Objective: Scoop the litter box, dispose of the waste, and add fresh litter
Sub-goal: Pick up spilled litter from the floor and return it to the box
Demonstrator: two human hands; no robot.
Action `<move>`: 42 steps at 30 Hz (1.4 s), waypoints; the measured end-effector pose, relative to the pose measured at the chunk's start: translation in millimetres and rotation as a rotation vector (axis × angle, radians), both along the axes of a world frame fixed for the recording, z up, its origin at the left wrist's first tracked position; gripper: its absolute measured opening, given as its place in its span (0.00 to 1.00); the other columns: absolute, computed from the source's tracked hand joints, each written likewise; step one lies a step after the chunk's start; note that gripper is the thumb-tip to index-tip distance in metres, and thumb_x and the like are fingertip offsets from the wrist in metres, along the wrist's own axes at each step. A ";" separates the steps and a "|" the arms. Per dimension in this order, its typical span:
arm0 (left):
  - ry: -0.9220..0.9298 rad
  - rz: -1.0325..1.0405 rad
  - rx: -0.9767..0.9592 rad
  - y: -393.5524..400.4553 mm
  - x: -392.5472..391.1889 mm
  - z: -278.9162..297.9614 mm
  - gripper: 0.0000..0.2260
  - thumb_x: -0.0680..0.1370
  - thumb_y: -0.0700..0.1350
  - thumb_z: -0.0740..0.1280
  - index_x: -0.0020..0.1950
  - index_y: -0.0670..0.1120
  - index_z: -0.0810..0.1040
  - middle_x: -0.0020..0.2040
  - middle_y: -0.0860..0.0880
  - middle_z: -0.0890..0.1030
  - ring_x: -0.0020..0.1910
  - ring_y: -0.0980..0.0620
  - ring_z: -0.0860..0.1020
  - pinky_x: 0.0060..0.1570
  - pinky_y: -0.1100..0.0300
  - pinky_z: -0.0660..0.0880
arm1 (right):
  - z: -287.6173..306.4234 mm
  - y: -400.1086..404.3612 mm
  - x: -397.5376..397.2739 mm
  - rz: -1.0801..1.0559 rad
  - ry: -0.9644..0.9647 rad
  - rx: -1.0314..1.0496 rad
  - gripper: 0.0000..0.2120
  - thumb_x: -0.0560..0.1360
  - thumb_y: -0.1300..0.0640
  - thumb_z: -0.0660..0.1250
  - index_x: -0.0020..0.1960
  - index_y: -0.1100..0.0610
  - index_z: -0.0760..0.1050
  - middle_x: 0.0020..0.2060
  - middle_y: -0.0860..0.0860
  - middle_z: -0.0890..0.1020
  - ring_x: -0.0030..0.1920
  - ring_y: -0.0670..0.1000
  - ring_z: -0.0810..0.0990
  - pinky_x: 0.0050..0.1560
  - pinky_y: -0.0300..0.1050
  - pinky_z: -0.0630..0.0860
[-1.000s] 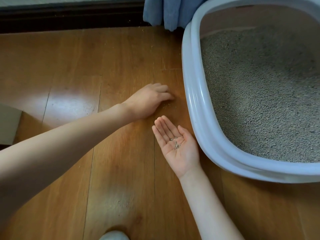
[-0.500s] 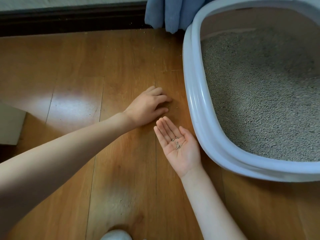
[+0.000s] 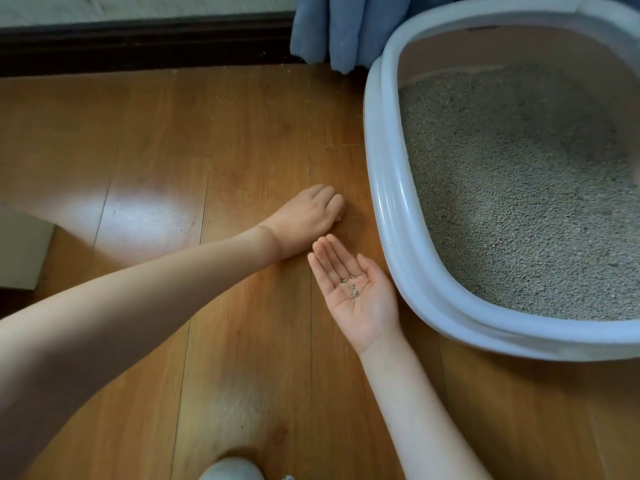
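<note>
Now the left hand [image 3: 306, 213] has changed. A moment ago its fingers lay stretched out flat on the floor [image 3: 149, 140], right next to the litter box [image 3: 386, 188]. Now those fingers are curled under, close to the side of the box, with the knuckles up. It looks like the hand has pulled some spilled bits into a little pinch, but the fingertips are hidden under the hand, so I cannot tell if anything is really held in there.

The right hand [image 3: 358, 292] has not moved. It is flat and spread, palm up, just beside the near wall of the box and a little closer to the person than the left hand. A few small gray crumbs [image 3: 352, 287] sit in the middle of the palm, like in a tiny bowl.

The box is full of gray litter [image 3: 519, 202] that looks smooth. A blue cloth [image 3: 332, 29] hangs behind the far corner of the box. A few tiny bits lie on the floor near the dark wall strip [image 3: 145, 39], far from the box.

So I think this is the tidy-up part. The next good move may be dropping the pinch into the open palm and then tipping the crumbs away.
</note>
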State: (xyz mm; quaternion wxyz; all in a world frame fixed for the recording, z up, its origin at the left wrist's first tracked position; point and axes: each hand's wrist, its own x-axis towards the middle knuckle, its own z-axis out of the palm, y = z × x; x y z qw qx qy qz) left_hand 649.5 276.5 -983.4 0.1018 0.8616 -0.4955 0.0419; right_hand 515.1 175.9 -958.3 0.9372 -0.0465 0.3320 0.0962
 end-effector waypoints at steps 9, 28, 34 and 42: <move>0.298 0.219 -0.330 4.3 -30.2 56.2 0.11 0.71 0.30 0.53 0.41 0.46 0.62 0.39 0.51 0.67 0.38 0.53 0.63 0.38 0.64 0.63 | 4.6 0.1 1.2 -0.015 0.048 -0.096 0.23 0.82 0.58 0.53 0.46 0.72 0.82 0.51 0.67 0.82 0.52 0.62 0.82 0.59 0.57 0.76; 0.368 0.367 -0.256 34.5 -6.8 17.2 0.06 0.73 0.40 0.73 0.50 0.45 0.81 0.44 0.55 0.76 0.41 0.59 0.74 0.42 0.75 0.69 | 8.6 1.2 -1.8 0.001 -0.011 -0.007 0.20 0.81 0.60 0.52 0.57 0.74 0.76 0.57 0.67 0.79 0.56 0.63 0.81 0.60 0.59 0.75; 0.421 0.327 -0.226 24.9 0.5 6.9 0.08 0.72 0.37 0.73 0.50 0.43 0.82 0.44 0.53 0.76 0.41 0.58 0.74 0.44 0.78 0.68 | 7.1 0.9 -3.5 0.002 -0.014 0.016 0.21 0.81 0.60 0.52 0.55 0.74 0.77 0.56 0.67 0.80 0.55 0.63 0.82 0.59 0.59 0.75; 0.356 0.258 -0.182 5.1 8.1 8.0 0.08 0.73 0.38 0.72 0.51 0.41 0.80 0.47 0.46 0.77 0.46 0.51 0.75 0.47 0.58 0.75 | 6.6 0.1 -2.5 0.010 -0.007 -0.001 0.20 0.80 0.60 0.53 0.57 0.74 0.76 0.57 0.68 0.79 0.56 0.63 0.81 0.59 0.59 0.75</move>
